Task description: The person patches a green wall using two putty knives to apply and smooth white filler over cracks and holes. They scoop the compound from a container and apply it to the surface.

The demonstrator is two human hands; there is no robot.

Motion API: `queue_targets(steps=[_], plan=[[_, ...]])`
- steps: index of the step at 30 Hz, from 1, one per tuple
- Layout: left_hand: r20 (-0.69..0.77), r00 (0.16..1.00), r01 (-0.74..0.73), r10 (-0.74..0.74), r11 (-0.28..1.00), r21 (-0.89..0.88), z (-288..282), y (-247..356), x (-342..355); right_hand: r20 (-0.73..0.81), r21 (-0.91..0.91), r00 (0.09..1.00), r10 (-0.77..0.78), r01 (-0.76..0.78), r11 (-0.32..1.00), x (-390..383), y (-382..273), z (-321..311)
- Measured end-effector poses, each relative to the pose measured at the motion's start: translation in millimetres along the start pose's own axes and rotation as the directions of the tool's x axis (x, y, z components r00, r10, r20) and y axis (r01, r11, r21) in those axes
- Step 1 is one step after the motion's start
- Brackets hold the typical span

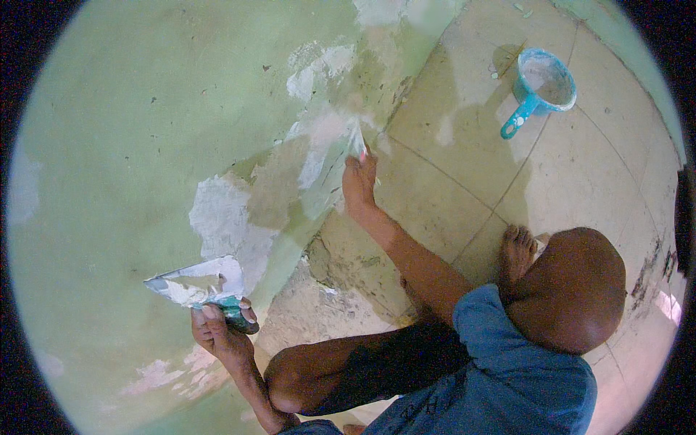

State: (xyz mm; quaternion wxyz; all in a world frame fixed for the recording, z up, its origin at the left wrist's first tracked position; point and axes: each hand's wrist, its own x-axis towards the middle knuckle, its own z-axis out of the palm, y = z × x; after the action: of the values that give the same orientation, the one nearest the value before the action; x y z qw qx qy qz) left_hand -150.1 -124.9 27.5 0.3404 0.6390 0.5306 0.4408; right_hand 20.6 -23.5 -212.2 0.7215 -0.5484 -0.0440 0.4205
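Observation:
My left hand grips the green handle of a triangular trowel, whose blade carries a heap of pale putty. My right hand reaches forward, fingers closed on a putty knife. Its thin blade meets the green wall just above the floor line, among whitish patches. One large white putty patch lies between my two hands. The putty knife's handle is mostly hidden in my fingers.
A blue dipper with a handle, smeared with whitish material, stands on the tiled floor at the far right. Broken, rough floor runs along the wall's foot. My bent knees and bare right foot are close by.

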Motion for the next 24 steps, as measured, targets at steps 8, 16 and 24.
queue_targets(steps=[8,16,24], plan=[[0.016,1.000,-0.005,0.005,1.000,0.010,9.8,1.2,1.4,0.269,-0.322,0.909,-0.320,0.398,0.859,-66.9,-18.9,21.9],[0.017,1.000,0.009,-0.010,1.000,0.001,7.2,0.4,2.8,0.022,-0.370,0.892,-0.452,0.427,0.825,0.8,19.7,-4.0],[0.054,0.997,0.059,-0.058,0.998,-0.012,3.5,1.4,4.8,0.250,-0.211,0.826,-0.505,0.555,0.804,-44.2,-36.5,-4.3]])
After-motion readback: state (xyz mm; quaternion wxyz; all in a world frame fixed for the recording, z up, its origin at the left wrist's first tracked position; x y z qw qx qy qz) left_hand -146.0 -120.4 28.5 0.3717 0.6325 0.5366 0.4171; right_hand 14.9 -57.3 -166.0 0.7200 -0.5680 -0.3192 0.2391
